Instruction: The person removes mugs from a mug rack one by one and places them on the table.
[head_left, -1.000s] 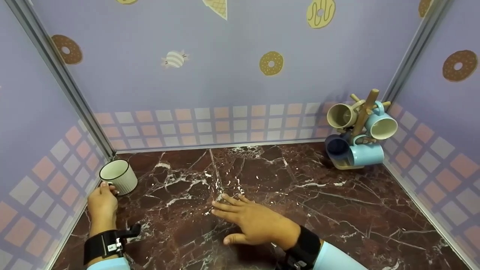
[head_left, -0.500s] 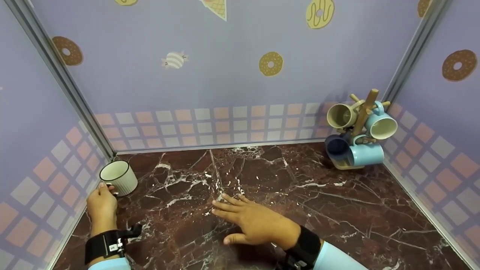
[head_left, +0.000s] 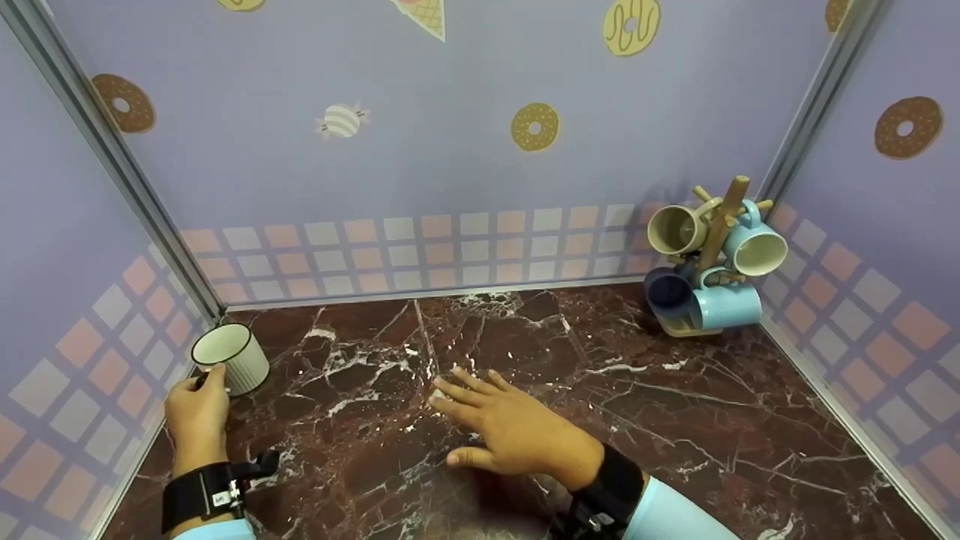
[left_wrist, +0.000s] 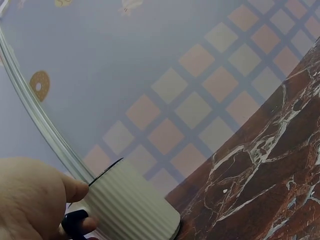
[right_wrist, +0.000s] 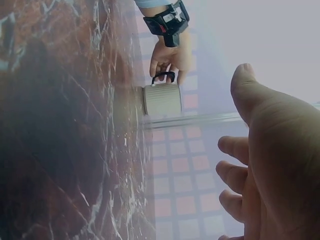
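A ribbed cream mug (head_left: pixel 241 367) with a dark rim stands upright at the left end of the marbled table. My left hand (head_left: pixel 196 411) grips its dark handle (left_wrist: pixel 75 222), the thumb on top near the rim and the fingers curled about the handle. In the right wrist view the same mug (right_wrist: pixel 163 99) shows with the fingers at its handle. My right hand (head_left: pixel 517 427) is over the middle of the table with its fingers spread, holding nothing. From its own wrist camera, the thumb and fingers of my right hand (right_wrist: pixel 280 165) look apart, clear of the tabletop.
At the back right stands a wooden mug tree (head_left: pixel 726 217). Hanging on it are a beige mug (head_left: pixel 677 229), an upper light-blue mug (head_left: pixel 754 247), a dark-blue mug (head_left: pixel 667 291) and a lower light-blue mug (head_left: pixel 727 306). Patterned walls (head_left: pixel 465 172) enclose the marbled tabletop (head_left: pixel 675 420).
My left thumb has come up over the mug's handle, and the grip looks firmer. The right hand has lifted slightly. The head view has shifted a little.
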